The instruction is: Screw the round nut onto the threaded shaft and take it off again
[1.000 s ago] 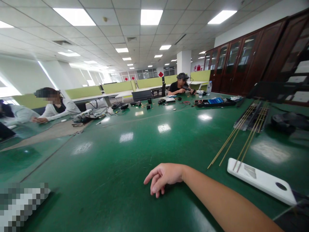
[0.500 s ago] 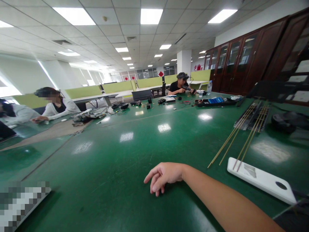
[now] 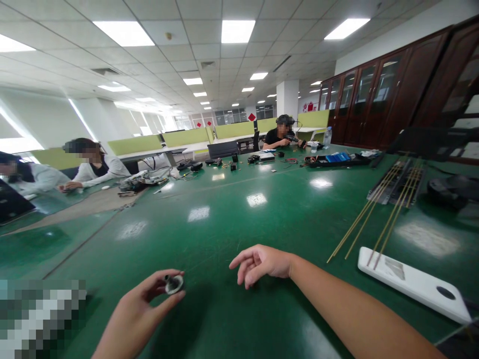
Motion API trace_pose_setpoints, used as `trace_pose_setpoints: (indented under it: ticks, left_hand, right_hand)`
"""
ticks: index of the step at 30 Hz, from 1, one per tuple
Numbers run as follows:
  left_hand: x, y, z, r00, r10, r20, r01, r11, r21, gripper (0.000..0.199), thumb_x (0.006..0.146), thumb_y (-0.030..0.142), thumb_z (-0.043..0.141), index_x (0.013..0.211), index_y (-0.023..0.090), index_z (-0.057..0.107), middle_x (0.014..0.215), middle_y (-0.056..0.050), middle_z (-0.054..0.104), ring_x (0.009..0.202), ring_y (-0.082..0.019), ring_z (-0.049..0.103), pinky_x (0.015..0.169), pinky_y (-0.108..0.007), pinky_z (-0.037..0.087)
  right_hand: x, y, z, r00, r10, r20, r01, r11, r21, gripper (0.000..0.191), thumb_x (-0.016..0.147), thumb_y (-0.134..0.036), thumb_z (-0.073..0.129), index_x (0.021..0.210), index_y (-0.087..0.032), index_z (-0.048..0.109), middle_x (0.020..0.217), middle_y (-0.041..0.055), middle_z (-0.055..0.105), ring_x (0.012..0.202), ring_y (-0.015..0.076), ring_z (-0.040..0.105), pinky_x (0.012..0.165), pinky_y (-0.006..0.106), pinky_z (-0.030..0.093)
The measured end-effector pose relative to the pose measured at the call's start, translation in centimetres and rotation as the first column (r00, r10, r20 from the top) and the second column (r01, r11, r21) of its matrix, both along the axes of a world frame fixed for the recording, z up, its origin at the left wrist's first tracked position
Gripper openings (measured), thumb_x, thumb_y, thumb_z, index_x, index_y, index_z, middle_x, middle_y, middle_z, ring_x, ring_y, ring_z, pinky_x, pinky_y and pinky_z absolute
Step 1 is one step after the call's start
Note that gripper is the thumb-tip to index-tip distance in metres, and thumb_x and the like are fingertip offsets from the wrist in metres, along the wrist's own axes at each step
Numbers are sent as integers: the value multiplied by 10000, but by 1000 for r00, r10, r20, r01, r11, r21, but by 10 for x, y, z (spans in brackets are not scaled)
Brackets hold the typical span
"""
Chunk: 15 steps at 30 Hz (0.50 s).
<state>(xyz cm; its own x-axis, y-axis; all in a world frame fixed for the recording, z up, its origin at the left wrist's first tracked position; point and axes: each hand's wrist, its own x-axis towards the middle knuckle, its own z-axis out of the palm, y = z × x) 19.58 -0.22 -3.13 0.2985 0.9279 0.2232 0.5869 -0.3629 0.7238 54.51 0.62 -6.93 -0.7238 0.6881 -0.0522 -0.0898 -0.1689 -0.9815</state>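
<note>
My left hand (image 3: 140, 311) has come up from the bottom edge, thumb and fingers pinched round a small round metal part (image 3: 175, 284). The part has a pale disc-like rim and a short dark stub; its exact kind cannot be made out. To the right, my right hand (image 3: 264, 267) hovers low over the green table (image 3: 209, 239) with loosely bent fingers spread apart and nothing in them. A gap of bare tabletop separates the two hands.
On the right lie a long white device (image 3: 411, 284) and several thin brass-coloured rods (image 3: 368, 214) resting on a dark metal rack (image 3: 387, 187). A blurred-out object (image 3: 41, 319) sits at lower left. Across the table a person (image 3: 280, 134) handles a dark tool; other people sit at left.
My left hand has entered the view from below, holding the metal part. My right hand keeps nearly the same pose, and the whole view has shifted slightly.
</note>
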Motion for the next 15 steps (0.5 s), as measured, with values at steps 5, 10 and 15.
trace_pose_setpoints:
  ticks: [5,10,15]
  left_hand:
    - [92,36,-6,951,-283,-127,297,949,103,327,897,385,639,1199,261,660,1109,-62,688,985,-243,654,906,-379,526]
    - [119,47,-41,937,-344,-66,350,926,142,337,904,304,642,1240,286,616,1143,-47,664,1027,-219,625,929,-360,497]
    - [111,52,-54,949,-314,-4,314,947,74,296,854,248,696,1138,271,613,1067,-13,670,978,-205,623,885,-340,494]
  right_hand:
    - [6,11,-13,864,-478,156,386,829,404,505,699,-169,770,1179,-151,617,941,60,694,752,134,647,668,237,489]
    - [4,11,-17,752,-617,230,359,677,643,669,663,-111,725,1290,-251,538,1055,33,662,761,133,636,663,236,486]
    - [-5,9,-10,738,-626,251,297,636,712,616,667,-138,724,1241,-270,542,1044,5,666,765,144,631,733,267,492]
